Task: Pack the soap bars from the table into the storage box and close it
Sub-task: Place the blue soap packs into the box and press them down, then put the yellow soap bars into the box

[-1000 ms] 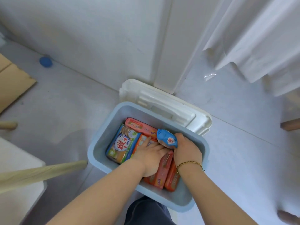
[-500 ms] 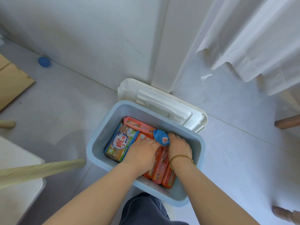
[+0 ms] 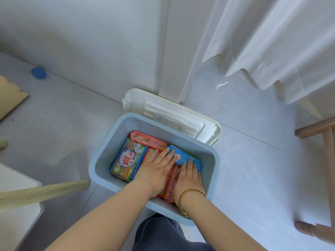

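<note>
A light blue storage box (image 3: 101,156) stands open on the floor, its white lid (image 3: 174,115) leaning behind it against the wall. Inside lie a large blue-edged soap pack (image 3: 126,160), a pink soap bar (image 3: 147,139) at the back, orange-red bars (image 3: 170,187) under my palms, and a blue-wrapped soap bar (image 3: 183,156) lying flat on top. My left hand (image 3: 155,169) rests flat, fingers spread, with its fingertips on the blue bar's left end. My right hand (image 3: 188,178) presses flat on that bar's near edge.
A pale wooden leg (image 3: 43,191) juts in from the left beside a white surface (image 3: 16,183). Brown wooden furniture legs (image 3: 324,134) stand at right. A white curtain (image 3: 272,42) hangs top right. A blue round object (image 3: 38,72) and cardboard (image 3: 9,95) lie far left.
The blue-wrapped bar, held upright in my right hand a second ago, now lies flat on the stack. Both hands have opened and flattened on top of the bars.
</note>
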The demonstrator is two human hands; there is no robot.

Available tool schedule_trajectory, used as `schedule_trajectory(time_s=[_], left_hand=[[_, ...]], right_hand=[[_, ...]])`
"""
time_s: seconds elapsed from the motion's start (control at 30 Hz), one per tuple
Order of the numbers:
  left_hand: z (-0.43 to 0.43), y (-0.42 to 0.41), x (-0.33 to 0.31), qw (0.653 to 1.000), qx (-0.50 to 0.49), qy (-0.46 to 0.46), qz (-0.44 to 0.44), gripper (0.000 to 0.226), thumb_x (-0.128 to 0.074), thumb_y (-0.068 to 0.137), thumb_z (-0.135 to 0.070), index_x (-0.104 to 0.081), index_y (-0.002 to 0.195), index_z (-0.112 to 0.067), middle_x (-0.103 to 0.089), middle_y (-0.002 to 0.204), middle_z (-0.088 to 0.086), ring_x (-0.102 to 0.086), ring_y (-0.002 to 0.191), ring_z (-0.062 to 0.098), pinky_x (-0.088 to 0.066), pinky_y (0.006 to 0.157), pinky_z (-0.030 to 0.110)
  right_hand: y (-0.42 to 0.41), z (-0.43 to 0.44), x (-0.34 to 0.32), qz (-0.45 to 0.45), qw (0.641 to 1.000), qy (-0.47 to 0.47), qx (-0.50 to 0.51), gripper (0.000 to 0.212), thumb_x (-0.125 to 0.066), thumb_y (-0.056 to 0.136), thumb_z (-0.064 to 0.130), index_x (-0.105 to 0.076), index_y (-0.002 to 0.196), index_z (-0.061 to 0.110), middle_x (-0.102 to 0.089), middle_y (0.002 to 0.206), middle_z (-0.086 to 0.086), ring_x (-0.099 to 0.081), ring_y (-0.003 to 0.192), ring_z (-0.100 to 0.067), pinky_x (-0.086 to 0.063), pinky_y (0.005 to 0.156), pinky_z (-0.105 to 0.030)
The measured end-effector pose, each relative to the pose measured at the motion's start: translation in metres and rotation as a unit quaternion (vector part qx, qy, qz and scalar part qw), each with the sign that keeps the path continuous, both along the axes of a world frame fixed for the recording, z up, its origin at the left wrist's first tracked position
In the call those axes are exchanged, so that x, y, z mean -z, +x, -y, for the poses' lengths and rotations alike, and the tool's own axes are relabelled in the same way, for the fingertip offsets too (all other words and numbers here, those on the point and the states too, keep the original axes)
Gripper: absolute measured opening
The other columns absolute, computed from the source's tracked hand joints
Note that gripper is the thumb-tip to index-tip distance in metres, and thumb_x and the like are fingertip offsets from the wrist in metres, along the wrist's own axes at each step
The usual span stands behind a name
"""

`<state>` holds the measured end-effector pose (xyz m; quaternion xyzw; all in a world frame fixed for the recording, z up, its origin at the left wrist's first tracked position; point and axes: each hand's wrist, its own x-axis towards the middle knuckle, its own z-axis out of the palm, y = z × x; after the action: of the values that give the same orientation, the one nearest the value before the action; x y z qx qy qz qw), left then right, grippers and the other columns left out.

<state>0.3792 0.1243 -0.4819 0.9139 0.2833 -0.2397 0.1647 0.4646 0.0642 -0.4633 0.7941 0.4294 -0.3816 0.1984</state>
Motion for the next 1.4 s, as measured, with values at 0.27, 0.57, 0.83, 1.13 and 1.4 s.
schedule_trajectory(time_s=[0.27, 0.57, 0.83, 1.13, 1.4], left_hand=[[-0.007, 0.011, 0.011, 0.998, -0.008, -0.021, -0.053, 0.067, -0.029, 0.094, -0.019, 0.015, 0.143, -0.009, 0.020, 0.154, 0.008, 0.019, 0.142, 0.021, 0.016, 0.114, 0.037], [-0.010, 0.015, 0.007, 0.997, -0.007, -0.026, -0.075, 0.073, -0.037, 0.092, -0.018, 0.014, 0.143, -0.011, 0.018, 0.155, 0.006, 0.016, 0.143, 0.020, 0.012, 0.115, 0.040], [-0.013, -0.043, -0.054, 0.985, -0.163, -0.014, 0.055, 0.052, -0.037, 0.093, -0.011, -0.025, 0.142, -0.023, -0.026, 0.153, 0.001, -0.016, 0.142, 0.018, -0.009, 0.116, 0.031], [0.060, -0.114, -0.218, 0.840, -0.327, 0.115, 0.418, 0.048, -0.029, 0.071, -0.049, -0.062, 0.105, -0.039, -0.070, 0.102, -0.016, -0.044, 0.108, 0.001, -0.039, 0.076, 0.007], [0.135, -0.219, -0.298, 0.757, -0.403, 0.230, 0.460, 0.052, -0.024, 0.061, -0.057, -0.015, 0.113, -0.061, -0.056, 0.064, -0.043, -0.051, 0.087, -0.017, -0.035, 0.066, -0.003]], right_hand=[[0.006, -0.004, 0.014, 0.016, 0.997, -0.029, -0.069, 0.079, -0.039, 0.094, 0.026, 0.016, 0.145, 0.003, 0.020, 0.156, -0.014, 0.012, 0.146, -0.027, 0.003, 0.120, -0.039], [0.014, -0.013, 0.011, 0.024, 0.988, -0.074, -0.135, 0.081, -0.043, 0.093, 0.023, 0.016, 0.146, 0.004, 0.021, 0.156, -0.015, 0.012, 0.146, -0.028, -0.002, 0.121, -0.039], [0.027, -0.029, -0.042, -0.018, 0.989, -0.012, -0.143, 0.045, -0.040, 0.094, 0.008, -0.035, 0.139, 0.008, -0.045, 0.140, -0.012, -0.047, 0.125, -0.028, -0.039, 0.102, -0.033], [-0.047, -0.035, -0.205, -0.140, 0.933, 0.273, -0.190, 0.028, -0.041, 0.092, 0.016, -0.067, 0.093, 0.008, -0.065, 0.089, -0.008, -0.058, 0.093, -0.024, -0.042, 0.075, -0.027], [-0.170, -0.011, -0.313, -0.336, 0.842, 0.356, -0.227, 0.030, -0.048, 0.089, 0.015, -0.051, 0.063, 0.029, -0.061, 0.062, 0.011, -0.061, 0.058, -0.008, -0.048, 0.065, -0.022]])
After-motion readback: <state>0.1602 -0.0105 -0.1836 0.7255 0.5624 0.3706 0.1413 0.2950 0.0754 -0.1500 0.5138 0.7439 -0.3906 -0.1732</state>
